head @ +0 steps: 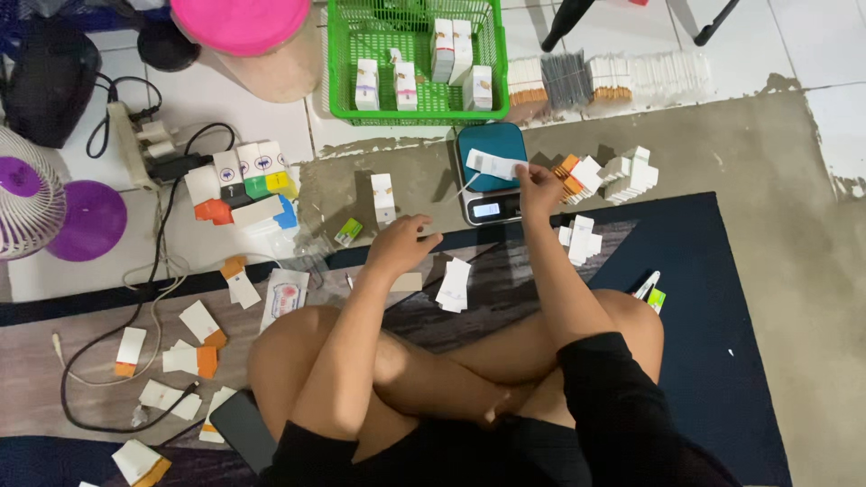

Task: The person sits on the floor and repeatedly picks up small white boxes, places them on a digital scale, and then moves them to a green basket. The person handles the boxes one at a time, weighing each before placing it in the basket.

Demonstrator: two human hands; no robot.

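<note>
Weighing small white boxes at the scale, one at a time.

My right hand [538, 188] pinches a small white cardboard box [494, 163] that lies on the teal platform of the flat digital scale [491, 209]; my left hand [400, 243] rests loosely curled, holding nothing I can make out, on the rug's far edge beside a short stack of white boxes [454, 284]. By my judgement the work is partway: a few upright white boxes already stand in the green wire basket [414, 58] beyond the scale, while loose heaps of white and orange boxes [606, 173] wait near its right side, and flat unfolded cartons [193, 359] lie scattered to my left. I sit cross-legged on a dark blue rug [722, 334] over worn concrete and white floor tiles [812, 45]; a power strip [129, 135] and a small fan [27, 194] sit at the left.
</note>
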